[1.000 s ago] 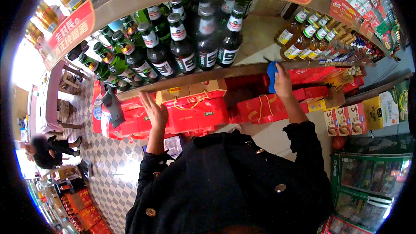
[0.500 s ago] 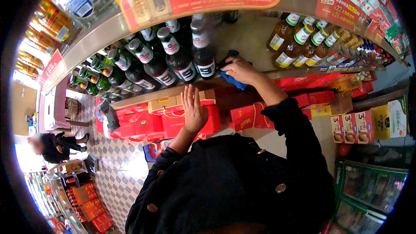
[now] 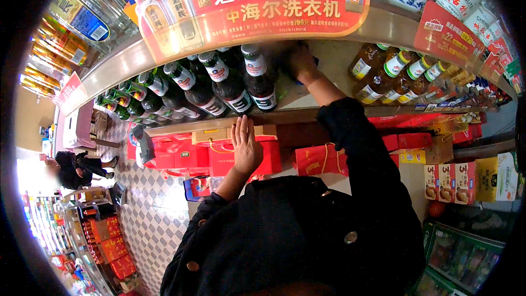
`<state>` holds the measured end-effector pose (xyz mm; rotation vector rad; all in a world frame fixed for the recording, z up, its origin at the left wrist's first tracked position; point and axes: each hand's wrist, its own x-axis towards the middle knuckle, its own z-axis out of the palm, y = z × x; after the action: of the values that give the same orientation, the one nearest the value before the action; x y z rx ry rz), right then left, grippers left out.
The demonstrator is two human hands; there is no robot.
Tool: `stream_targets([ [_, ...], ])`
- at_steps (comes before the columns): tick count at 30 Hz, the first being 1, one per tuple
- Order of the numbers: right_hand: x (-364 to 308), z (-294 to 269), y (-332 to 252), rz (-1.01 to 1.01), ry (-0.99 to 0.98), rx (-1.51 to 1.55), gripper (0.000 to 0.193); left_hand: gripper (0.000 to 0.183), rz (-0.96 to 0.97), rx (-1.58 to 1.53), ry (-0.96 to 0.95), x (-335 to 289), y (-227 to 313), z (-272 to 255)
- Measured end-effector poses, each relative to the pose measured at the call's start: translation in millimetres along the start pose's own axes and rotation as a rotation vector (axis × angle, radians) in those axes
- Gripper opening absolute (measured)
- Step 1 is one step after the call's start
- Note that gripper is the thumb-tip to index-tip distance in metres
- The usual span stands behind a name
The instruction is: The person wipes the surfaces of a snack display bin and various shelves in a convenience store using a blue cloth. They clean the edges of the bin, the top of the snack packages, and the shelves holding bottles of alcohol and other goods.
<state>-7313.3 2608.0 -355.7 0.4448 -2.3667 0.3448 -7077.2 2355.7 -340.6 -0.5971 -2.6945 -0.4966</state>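
My right hand (image 3: 304,67) reaches deep onto the shelf board (image 3: 329,60), under the upper ledge, just right of the front beer bottles. Shadow and motion blur its fingers; a dark blue cloth (image 3: 299,81) shows a little at the hand's underside. Fingers stretched upward, my left hand (image 3: 246,145) is open with nothing in it. Its fingertips rest at the shelf's front edge, below a green beer bottle (image 3: 259,79) with a white neck label. More bottles of that kind stand upright in rows to the left.
Brown bottles with white and yellow labels (image 3: 392,74) stand right of my right arm. A red promotional sign (image 3: 257,8) hangs on the upper ledge. Red gift boxes (image 3: 241,156) fill the space below. A person (image 3: 76,170) is at far left; a green-framed cooler (image 3: 460,255) stands lower right.
My right hand has moved from the shelf's front edge farther back with the cloth. My left hand stays near the edge, still open. The whole view has shifted slightly.
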Motion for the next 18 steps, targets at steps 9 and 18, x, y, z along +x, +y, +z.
stream_targets([
  [9, 30.5, -67.1, -32.4, 0.317, -0.045, 0.055, 0.026, 0.062, -0.002, 0.024, -0.019, -5.5, -4.1, -1.0],
  [18, 5.6, -65.1, 21.5, 0.465, -0.370, -0.210, 0.036, 0.062, 0.014, 0.018, -0.057, 2.7, -1.0, -5.7],
])
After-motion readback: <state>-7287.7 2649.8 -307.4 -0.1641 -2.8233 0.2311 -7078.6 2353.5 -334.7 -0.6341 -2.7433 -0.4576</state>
